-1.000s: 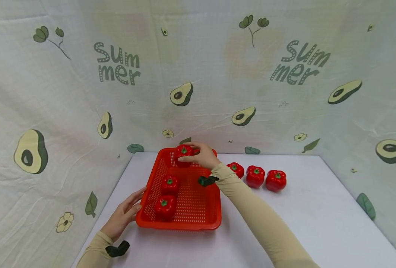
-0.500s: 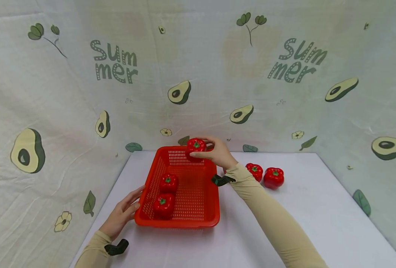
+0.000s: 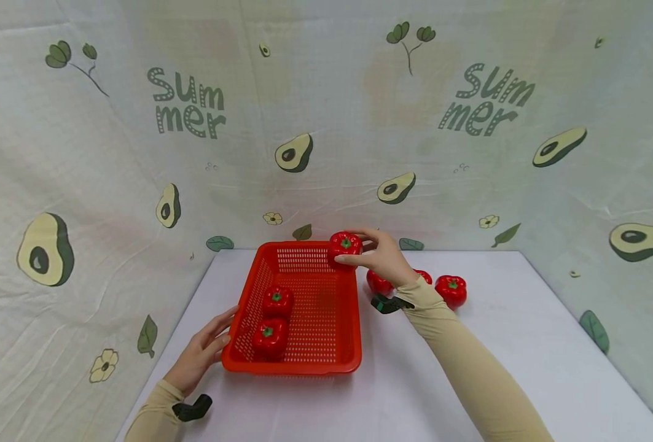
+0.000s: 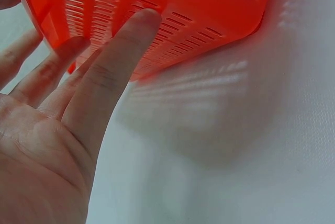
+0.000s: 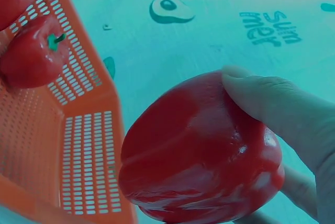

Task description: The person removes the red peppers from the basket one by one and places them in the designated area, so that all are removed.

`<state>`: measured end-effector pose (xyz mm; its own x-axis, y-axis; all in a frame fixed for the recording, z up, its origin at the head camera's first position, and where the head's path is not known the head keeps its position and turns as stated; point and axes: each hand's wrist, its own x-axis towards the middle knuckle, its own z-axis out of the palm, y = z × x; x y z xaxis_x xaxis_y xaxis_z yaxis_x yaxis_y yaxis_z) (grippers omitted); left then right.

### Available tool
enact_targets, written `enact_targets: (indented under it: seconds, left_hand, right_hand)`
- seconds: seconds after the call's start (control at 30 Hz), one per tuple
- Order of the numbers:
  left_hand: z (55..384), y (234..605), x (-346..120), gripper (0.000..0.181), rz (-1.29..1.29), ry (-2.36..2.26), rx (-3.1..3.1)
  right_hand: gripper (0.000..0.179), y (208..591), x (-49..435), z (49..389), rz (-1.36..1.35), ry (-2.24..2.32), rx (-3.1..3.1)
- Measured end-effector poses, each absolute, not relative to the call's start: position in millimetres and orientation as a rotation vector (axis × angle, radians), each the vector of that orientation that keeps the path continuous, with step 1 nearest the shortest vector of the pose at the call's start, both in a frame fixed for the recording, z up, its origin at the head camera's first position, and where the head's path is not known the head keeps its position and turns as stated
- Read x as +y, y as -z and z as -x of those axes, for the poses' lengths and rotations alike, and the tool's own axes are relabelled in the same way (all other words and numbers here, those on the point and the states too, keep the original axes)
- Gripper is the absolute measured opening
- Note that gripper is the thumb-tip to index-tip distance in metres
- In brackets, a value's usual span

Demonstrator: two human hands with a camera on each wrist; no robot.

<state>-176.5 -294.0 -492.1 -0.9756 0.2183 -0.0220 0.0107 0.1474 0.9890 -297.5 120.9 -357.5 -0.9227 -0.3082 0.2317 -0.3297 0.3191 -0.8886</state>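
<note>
My right hand (image 3: 384, 256) holds a red bell pepper (image 3: 344, 247) with a green stem, over the back right corner of a red plastic basket (image 3: 315, 319). In the right wrist view the thumb (image 5: 272, 96) lies along one side of that pepper, with other fingers partly hidden behind it. Two more bell peppers, one nearer (image 3: 271, 337) and one behind it (image 3: 277, 301), sit along the basket's left side. My left hand (image 3: 193, 359) rests against the basket's left wall. Its fingers lie fairly straight on the slotted plastic (image 4: 178, 20) in the left wrist view.
Right of the basket, three bell peppers stand in a row on the white table (image 3: 503, 344): a left one (image 3: 378, 282), a middle one (image 3: 424, 275) mostly behind the right wrist, and a right one (image 3: 451, 291). A printed cloth (image 3: 337, 202) hangs close behind.
My right hand has carried the bell pepper rightward from the basket's back left to its back right corner. The left hand and the basket hold their place.
</note>
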Motion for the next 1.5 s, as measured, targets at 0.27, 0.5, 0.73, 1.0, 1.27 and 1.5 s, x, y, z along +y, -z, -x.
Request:
enact_targets:
  seconds: [0.27,0.5,0.73,1.0,1.27,1.5]
  left_hand:
    - [177.1,493.1,-297.6,0.052,-0.217,-1.920,2.267]
    - [175.7,490.1,-297.8,0.053,-0.214,-1.932,2.273]
    - [176.7,489.7,-298.6,0.053,-0.221,-1.923,2.290]
    - [177.4,488.5,-299.7,0.053,-0.197,-1.909,2.293]
    - [177.8,490.1,-300.0,0.053,-0.228,-1.927,2.265]
    - [178.5,493.6,-293.0,0.053,-0.213,-1.938,2.253]
  right_hand:
    - [0.063,363.5,138.1,289.2,-0.548,-1.664,-2.538]
    - [0.064,372.3,155.5,281.1,-0.484,-1.649,-2.531]
    - [0.066,383.3,170.2,273.1,-0.369,-1.591,-2.570]
    - [0.070,396.9,177.8,265.0,-0.302,-1.605,-2.592]
    - [0.071,416.8,184.1,257.6,-0.274,-1.611,-2.601]
    - [0.074,436.6,187.8,251.5,-0.247,-1.579,-2.627]
